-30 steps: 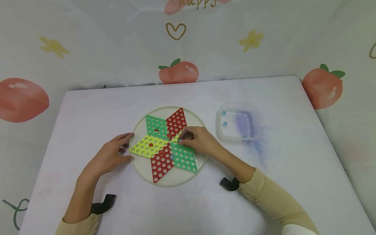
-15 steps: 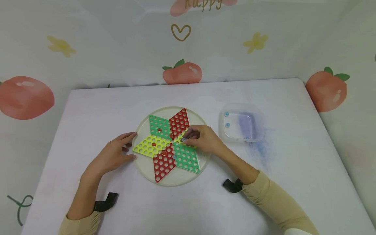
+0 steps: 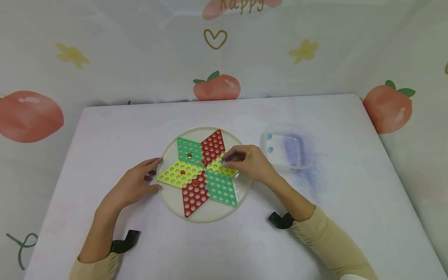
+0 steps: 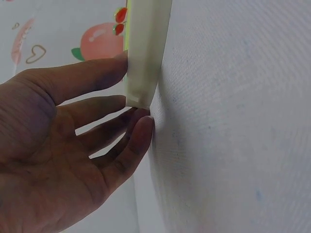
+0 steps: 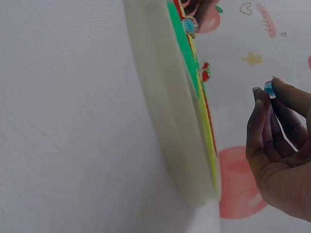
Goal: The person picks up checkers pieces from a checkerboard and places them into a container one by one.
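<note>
A round cream Chinese checkers board (image 3: 171,202) with a red, green and yellow six-pointed star lies flat on the table. Between thumb and fingertips, my right hand (image 3: 253,163) pinches a blue-and-clear marble (image 5: 269,89), held above the yellow right-hand point. My left hand (image 3: 131,186) rests at the board's left rim, thumb and fingertips touching its edge, fingers loosely bent. Several red marbles sit in holes left of centre, among them one red marble (image 3: 182,172) on yellow. A pale blue marble (image 3: 207,187) sits near the centre, beside the green section.
Right of the board stands a clear plastic container (image 3: 308,161) with a few blue marbles, such as one blue marble (image 3: 270,149). The white table (image 3: 217,249) ends at the back against a sheet (image 3: 140,58) printed with fruit.
My right hand has lifted off the board's middle and shifted right with the blue marble in its fingers. My left hand stays at the rim. The head view has shifted slightly.
</note>
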Tool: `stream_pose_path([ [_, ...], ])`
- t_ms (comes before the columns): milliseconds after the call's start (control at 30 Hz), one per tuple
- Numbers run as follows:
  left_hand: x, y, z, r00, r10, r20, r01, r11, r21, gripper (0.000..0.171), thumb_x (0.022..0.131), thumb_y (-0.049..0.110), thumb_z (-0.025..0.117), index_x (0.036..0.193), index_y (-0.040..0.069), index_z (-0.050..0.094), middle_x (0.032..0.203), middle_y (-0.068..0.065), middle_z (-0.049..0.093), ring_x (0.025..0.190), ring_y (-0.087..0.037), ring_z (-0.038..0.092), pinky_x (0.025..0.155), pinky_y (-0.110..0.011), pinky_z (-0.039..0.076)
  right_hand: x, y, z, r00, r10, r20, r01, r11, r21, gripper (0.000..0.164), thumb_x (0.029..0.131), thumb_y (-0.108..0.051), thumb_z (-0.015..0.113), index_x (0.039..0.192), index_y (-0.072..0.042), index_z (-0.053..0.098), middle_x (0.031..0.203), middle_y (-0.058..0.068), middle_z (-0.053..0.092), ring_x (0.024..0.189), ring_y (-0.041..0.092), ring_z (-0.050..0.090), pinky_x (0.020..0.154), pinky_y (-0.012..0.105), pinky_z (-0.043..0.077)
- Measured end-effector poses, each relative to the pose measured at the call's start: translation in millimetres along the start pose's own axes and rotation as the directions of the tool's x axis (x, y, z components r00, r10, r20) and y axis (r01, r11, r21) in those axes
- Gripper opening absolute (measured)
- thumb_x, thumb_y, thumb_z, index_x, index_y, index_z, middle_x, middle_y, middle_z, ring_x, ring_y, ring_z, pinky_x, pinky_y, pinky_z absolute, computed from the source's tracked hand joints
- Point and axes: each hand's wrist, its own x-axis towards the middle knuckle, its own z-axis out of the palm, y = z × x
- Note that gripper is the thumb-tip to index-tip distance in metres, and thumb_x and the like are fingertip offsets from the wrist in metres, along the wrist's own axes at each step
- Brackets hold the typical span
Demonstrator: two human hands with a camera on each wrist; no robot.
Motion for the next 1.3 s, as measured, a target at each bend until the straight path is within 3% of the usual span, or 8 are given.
stream_pose_path([
  [267, 2.0, -1.3, 0.2, 1.0, 0.01, 0.002, -0.01, 1.0, 0.001, 0.08, 0.08, 0.005, 0.08, 0.149, -0.003, 0.04, 0.148, -0.024, 0.042, 0.108, -0.036, 0.059, 0.091, -0.05, 0.054, -7.3, -8.2, -15.7, 0.997, 0.054, -0.049, -0.051, 0.997, 0.064, 0.015, 0.085, -0.017, 0.079, 0.099, -0.011, 0.076, 0.094, 0.0, 0.075, 0.085, 0.015, 0.07, 0.074, 0.027, 0.058],
  [667, 2.3, -5.5, -4.4, 1.0, 0.014, 0.023, -0.014, 1.0, 0.0, 0.08, 0.08, 0.003, 0.08, 0.148, -0.005, 0.04, 0.148, -0.023, 0.041, 0.102, -0.028, 0.062, 0.078, -0.031, 0.056, -14.2, -7.5, -36.0, 0.987, 0.08, -0.141, -0.068, 0.994, 0.09, 0.022, 0.086, -0.016, 0.078, 0.106, -0.007, 0.075, 0.1, 0.005, 0.074, 0.089, 0.017, 0.071, 0.079, 0.026, 0.057],
  [1100, 3.5, -4.7, -3.6, 0.999, 0.023, 0.034, -0.022, 0.999, -0.03, 0.079, 0.081, 0.003, 0.079, 0.149, -0.005, 0.039, 0.15, -0.023, 0.038, 0.103, -0.03, 0.063, 0.083, -0.04, 0.057, -30.8, -6.6, -69.1, 0.945, 0.144, -0.293, -0.126, 0.989, 0.078, 0.025, 0.085, -0.018, 0.08, 0.105, -0.006, 0.072, 0.1, 0.004, 0.071, 0.089, 0.017, 0.067, 0.078, 0.023, 0.055],
  [1300, 4.6, -5.4, -2.6, 0.999, 0.024, 0.034, -0.024, 0.999, -0.029, 0.08, 0.081, 0.005, 0.079, 0.149, -0.005, 0.038, 0.149, -0.023, 0.039, 0.102, -0.029, 0.063, 0.083, -0.041, 0.057, -38.0, -3.8, -78.2, 0.926, 0.209, -0.313, -0.201, 0.978, 0.058, 0.028, 0.086, -0.02, 0.079, 0.107, -0.005, 0.069, 0.105, 0.004, 0.07, 0.093, 0.013, 0.068, 0.081, 0.022, 0.055],
])
